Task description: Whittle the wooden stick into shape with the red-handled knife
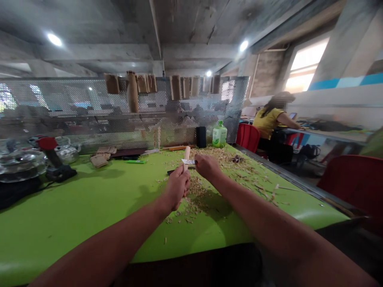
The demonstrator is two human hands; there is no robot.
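In the middle of the head view my left hand (177,186) is wrapped round the lower part of a pale stick of wood (187,153), which points up and away from me. My right hand (208,166) grips a knife (188,162) by its handle, most of which my fingers hide. The short bright blade lies across the wood just above my left hand. Below and around both hands, wood shavings (196,201) are strewn over the green table top (98,207). A dark flat thing (170,172) lies partly hidden behind my left hand.
At left stand a red-and-black power tool (54,157) and glass kettles (22,161). A green cutter (135,162) lies further back. Along the perforated screen (98,123) are a black box (201,136) and a green bottle (220,134). A person in yellow (269,123) sits at right.
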